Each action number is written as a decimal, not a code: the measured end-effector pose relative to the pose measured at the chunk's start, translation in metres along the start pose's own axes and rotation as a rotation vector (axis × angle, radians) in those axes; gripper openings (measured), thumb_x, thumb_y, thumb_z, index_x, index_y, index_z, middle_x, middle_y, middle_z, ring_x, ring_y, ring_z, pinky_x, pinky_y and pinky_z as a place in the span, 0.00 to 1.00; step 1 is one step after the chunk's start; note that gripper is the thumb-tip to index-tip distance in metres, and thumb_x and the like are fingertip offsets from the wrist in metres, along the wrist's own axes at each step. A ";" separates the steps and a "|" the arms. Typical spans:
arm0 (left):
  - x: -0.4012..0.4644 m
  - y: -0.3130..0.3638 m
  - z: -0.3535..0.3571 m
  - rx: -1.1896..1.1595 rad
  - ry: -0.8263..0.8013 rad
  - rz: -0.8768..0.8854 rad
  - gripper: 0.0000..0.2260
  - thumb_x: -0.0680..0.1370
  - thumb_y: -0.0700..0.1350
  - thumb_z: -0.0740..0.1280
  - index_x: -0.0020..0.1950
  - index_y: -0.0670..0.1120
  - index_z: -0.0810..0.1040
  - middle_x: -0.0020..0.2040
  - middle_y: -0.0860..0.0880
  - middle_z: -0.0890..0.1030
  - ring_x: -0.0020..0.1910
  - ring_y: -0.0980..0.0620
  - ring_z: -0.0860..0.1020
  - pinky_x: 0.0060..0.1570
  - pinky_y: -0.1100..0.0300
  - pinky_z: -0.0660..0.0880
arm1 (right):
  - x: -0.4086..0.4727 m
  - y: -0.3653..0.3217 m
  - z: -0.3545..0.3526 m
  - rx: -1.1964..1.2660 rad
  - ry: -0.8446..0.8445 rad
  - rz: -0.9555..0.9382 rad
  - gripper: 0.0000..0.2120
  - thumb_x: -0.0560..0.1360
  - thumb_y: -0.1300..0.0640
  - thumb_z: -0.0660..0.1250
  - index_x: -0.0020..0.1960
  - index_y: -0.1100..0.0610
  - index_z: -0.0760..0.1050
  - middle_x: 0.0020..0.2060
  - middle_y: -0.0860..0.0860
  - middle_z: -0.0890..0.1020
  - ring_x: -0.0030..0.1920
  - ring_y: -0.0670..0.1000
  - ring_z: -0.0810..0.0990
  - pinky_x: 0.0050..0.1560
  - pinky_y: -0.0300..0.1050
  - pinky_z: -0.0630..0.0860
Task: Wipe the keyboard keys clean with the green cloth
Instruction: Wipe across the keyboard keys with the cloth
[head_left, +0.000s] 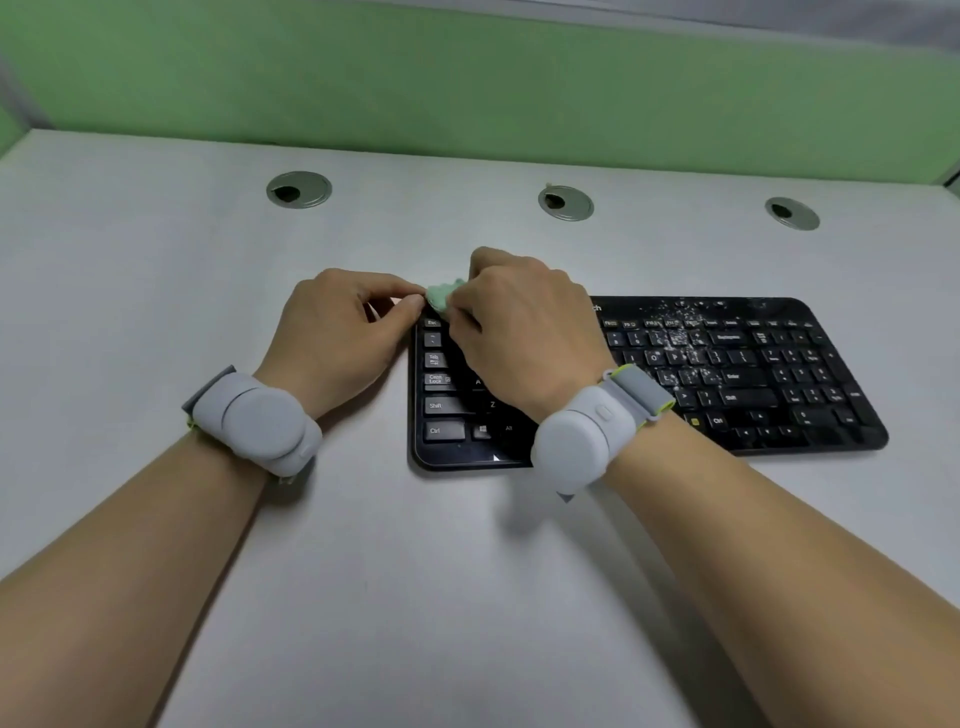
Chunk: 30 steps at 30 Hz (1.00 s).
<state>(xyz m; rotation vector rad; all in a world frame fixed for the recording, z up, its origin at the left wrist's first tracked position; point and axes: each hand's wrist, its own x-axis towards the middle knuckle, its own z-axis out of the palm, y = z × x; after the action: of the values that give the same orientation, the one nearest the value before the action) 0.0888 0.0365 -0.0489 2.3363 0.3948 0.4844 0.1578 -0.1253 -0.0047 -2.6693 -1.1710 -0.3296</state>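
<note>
A black keyboard (727, 379) lies flat on the grey desk, right of centre, with white crumbs scattered over its upper middle keys (680, 332). A small bunched green cloth (440, 297) sits over the keyboard's top-left corner, near the Esc key. My right hand (519, 332) covers the left half of the keys and its fingers grip the cloth. My left hand (337, 327) rests just off the keyboard's left edge, thumb and forefinger pinching the cloth's left end. Most of the cloth is hidden by my right hand.
The grey desk (467, 571) runs back to a green partition wall (467, 88). Three round metal cable grommets (299, 189) (566, 202) (792, 213) sit in a row behind the keyboard. Both wrists wear grey bands.
</note>
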 end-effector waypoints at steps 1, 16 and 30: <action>0.000 0.000 0.000 -0.003 -0.001 -0.003 0.08 0.79 0.52 0.68 0.51 0.57 0.88 0.35 0.58 0.82 0.33 0.64 0.76 0.35 0.76 0.64 | 0.000 0.004 0.000 -0.009 0.001 0.012 0.12 0.80 0.50 0.60 0.44 0.55 0.77 0.47 0.50 0.78 0.37 0.60 0.71 0.35 0.47 0.63; -0.001 -0.003 0.002 0.011 -0.007 -0.002 0.08 0.80 0.53 0.69 0.52 0.57 0.87 0.39 0.57 0.84 0.36 0.61 0.78 0.42 0.66 0.70 | -0.026 0.078 -0.010 -0.100 0.074 0.130 0.19 0.82 0.45 0.58 0.43 0.55 0.81 0.43 0.50 0.77 0.38 0.63 0.75 0.34 0.47 0.72; 0.002 -0.004 0.003 0.032 -0.018 -0.003 0.09 0.80 0.54 0.67 0.53 0.57 0.87 0.38 0.59 0.82 0.38 0.60 0.78 0.40 0.67 0.68 | -0.016 0.014 0.003 0.008 0.053 0.027 0.12 0.80 0.57 0.61 0.42 0.59 0.80 0.44 0.55 0.77 0.39 0.63 0.77 0.36 0.50 0.72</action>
<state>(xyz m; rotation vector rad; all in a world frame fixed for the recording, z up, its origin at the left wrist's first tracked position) 0.0915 0.0381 -0.0533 2.3689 0.4007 0.4589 0.1580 -0.1451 -0.0138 -2.6504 -1.1178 -0.3881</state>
